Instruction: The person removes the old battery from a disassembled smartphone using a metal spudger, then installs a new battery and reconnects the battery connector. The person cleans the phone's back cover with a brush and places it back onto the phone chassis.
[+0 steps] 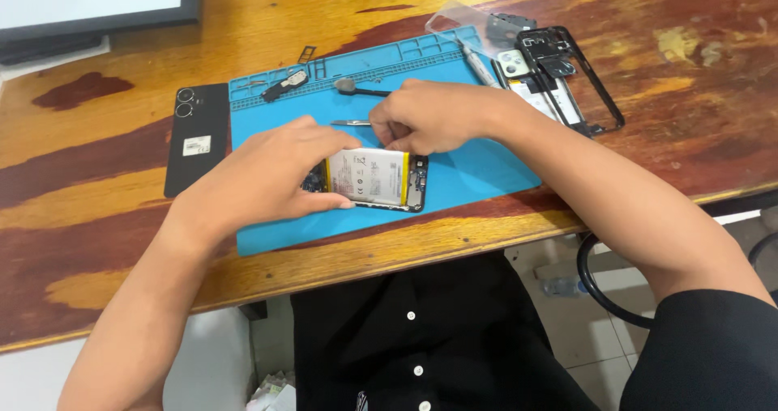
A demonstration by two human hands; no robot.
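The opened phone [381,180] lay near the front of the blue repair mat [486,172] on the wooden tabletop [105,200], its back off and its white and yellow battery [369,174] facing up. The left hand [267,176] was clamped on the phone's left end, thumb along the near edge and fingers curled over the top, pinning it to the mat. The right hand [433,119] sat at the phone's far edge with its fingers bunched together, pinched on something small just above the battery; what was between the fingertips could not be made out. The step in hand looked like fine work on the internals at the upper edge of the battery, perhaps a connector or a screw, with one hand steadying and the other working. Metal tweezers [350,123] lay on the mat just beside the right hand, and a dark-handled tool [361,89] lay a little farther back. A black back cover [197,135] with two camera rings rested off the mat's left edge, and a black phone frame [567,74] with loose parts lay past the mat's right corner. The next move would probably call for a light, exact touch from the right hand while the left kept the phone from sliding.
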